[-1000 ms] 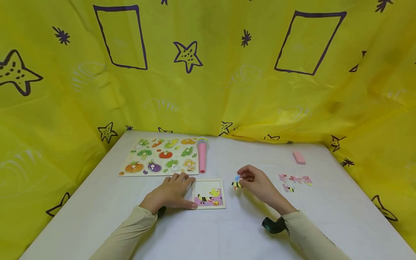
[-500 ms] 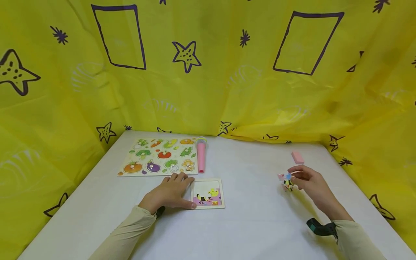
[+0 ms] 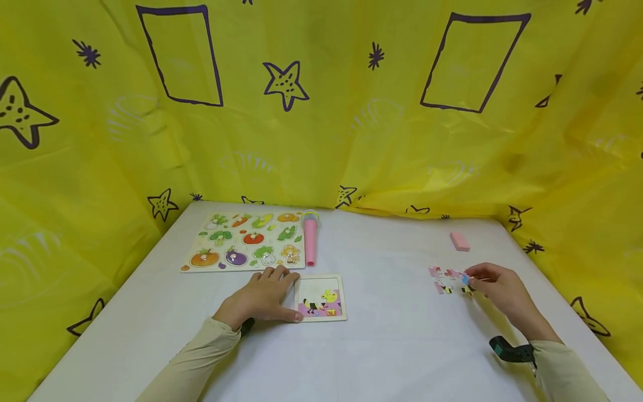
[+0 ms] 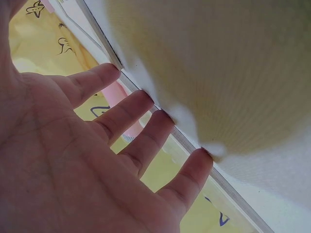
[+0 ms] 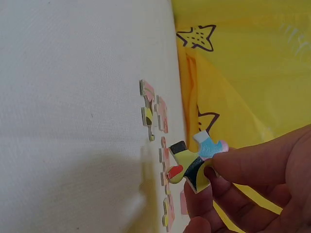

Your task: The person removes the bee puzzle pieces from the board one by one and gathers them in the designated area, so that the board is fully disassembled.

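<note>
Between thumb and fingers, my right hand point(image 3: 502, 287) pinches a jigsaw piece point(image 5: 197, 162) with a yellow-and-black bee pattern and a light blue part. It is held over several pink loose jigsaw pieces point(image 3: 436, 272) on the table at the right. My left hand point(image 3: 263, 296) lies with spread fingers at the left side of a small square puzzle frame point(image 3: 321, 276), thumb on its lower left corner. Inside the frame, joined pieces point(image 3: 331, 304) with a bee, a yellow figure and purple ground fill the lower and right part. In the left wrist view the fingertips point(image 4: 192, 167) meet a board's edge.
Behind the left hand lies a vegetable knob puzzle board point(image 3: 273, 226), with a pink toy microphone point(image 3: 311, 240) along its right side. A pink block point(image 3: 459, 242) sits beyond the loose pieces. Yellow patterned cloth point(image 3: 341, 145) encloses the white table point(image 3: 387, 352).
My right hand has carried the bee piece from beside the frame rightward to the loose pieces, then slightly further right over them. The left hand stays at the frame.
</note>
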Demonstrator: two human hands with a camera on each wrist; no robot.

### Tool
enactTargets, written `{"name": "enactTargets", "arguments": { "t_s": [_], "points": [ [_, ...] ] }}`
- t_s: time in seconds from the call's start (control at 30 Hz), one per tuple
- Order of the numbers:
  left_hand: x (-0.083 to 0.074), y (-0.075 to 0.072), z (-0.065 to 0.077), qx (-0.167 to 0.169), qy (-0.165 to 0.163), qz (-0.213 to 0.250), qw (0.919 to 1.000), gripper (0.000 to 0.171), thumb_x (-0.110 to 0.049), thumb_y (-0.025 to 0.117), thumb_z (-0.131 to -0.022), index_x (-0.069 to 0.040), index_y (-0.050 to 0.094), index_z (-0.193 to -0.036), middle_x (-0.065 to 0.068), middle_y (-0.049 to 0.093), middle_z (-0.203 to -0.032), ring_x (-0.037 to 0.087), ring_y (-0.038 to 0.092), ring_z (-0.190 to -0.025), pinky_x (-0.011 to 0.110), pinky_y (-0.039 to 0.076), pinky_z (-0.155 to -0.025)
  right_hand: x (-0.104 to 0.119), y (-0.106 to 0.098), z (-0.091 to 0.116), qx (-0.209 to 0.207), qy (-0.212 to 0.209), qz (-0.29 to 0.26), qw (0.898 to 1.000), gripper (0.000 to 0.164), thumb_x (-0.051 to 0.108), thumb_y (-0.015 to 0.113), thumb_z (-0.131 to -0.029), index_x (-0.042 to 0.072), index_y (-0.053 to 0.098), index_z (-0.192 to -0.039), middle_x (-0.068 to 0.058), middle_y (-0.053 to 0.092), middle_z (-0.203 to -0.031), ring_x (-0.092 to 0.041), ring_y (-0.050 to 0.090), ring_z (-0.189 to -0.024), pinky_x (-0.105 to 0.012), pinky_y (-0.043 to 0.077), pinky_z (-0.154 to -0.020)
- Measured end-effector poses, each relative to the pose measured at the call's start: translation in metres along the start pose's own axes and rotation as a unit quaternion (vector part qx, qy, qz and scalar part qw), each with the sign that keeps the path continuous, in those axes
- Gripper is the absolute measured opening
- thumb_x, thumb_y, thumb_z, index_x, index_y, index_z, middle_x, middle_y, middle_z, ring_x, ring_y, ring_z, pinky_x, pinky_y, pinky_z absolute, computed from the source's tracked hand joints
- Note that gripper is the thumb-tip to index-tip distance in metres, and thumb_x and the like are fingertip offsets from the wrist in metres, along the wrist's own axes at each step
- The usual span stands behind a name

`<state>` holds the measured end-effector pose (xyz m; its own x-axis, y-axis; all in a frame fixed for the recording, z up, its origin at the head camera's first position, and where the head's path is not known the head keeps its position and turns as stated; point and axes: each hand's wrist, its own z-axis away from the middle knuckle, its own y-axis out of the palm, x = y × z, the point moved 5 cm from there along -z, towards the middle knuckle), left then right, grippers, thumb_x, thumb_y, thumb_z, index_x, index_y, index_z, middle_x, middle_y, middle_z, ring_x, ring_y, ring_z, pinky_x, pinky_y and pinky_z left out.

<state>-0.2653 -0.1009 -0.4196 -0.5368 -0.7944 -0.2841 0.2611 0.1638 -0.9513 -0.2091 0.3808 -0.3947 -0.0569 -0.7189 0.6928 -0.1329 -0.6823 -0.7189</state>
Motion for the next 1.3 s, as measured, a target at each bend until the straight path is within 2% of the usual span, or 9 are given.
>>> {"name": "enactTargets", "arguments": {
  "t_s": [0.13,0.5,0.93,1.3],
  "points": [
    [0.0,0.0,0.0,-0.001,0.002,0.001,1.0,0.093,-0.057,0.086,-0.086,-0.007,0.05,-0.156,0.016,0.049,-0.147,0.043,0.044,-0.137,0.067,0.034,-0.112,-0.002,0.002,-0.004,0.004,0.004,0.009,1.0,0.022,0.005,0.064,-0.106,-0.011,0.066,-0.12,-0.015,0.071,-0.106,-0.028,0.059,-0.093,-0.025,0.052,-0.069],
    [-0.001,-0.003,0.001,0.006,-0.004,-0.004,1.0,0.094,-0.059,0.085,-0.087,-0.007,0.049,-0.157,0.016,0.048,-0.148,0.043,0.043,-0.138,0.067,0.033,-0.113,-0.002,0.008,-0.008,0.003,0.006,0.027,1.0,0.02,0.004,0.066,-0.103,-0.011,0.066,-0.115,-0.014,0.069,-0.101,-0.029,0.058,-0.089,-0.026,0.051,-0.066],
    [0.0,-0.002,0.0,0.004,-0.002,-0.007,1.0,0.094,-0.06,0.084,-0.087,-0.008,0.049,-0.157,0.016,0.048,-0.148,0.044,0.043,-0.138,0.068,0.033,-0.113,0.004,0.011,-0.015,-0.012,-0.017,0.08,0.997,0.017,0.005,0.069,-0.099,-0.009,0.068,-0.107,-0.013,0.069,-0.094,-0.03,0.059,-0.084,-0.036,0.049,-0.069],
    [0.002,0.0,-0.001,0.006,-0.005,-0.006,0.9999,0.095,-0.061,0.084,-0.086,-0.009,0.049,-0.158,0.017,0.048,-0.149,0.044,0.043,-0.139,0.068,0.032,-0.114,0.002,0.014,-0.02,0.0,0.003,0.087,0.996,0.02,0.006,0.068,-0.098,-0.011,0.065,-0.107,-0.015,0.068,-0.093,-0.031,0.058,-0.083,-0.037,0.05,-0.069]
  ]
}}
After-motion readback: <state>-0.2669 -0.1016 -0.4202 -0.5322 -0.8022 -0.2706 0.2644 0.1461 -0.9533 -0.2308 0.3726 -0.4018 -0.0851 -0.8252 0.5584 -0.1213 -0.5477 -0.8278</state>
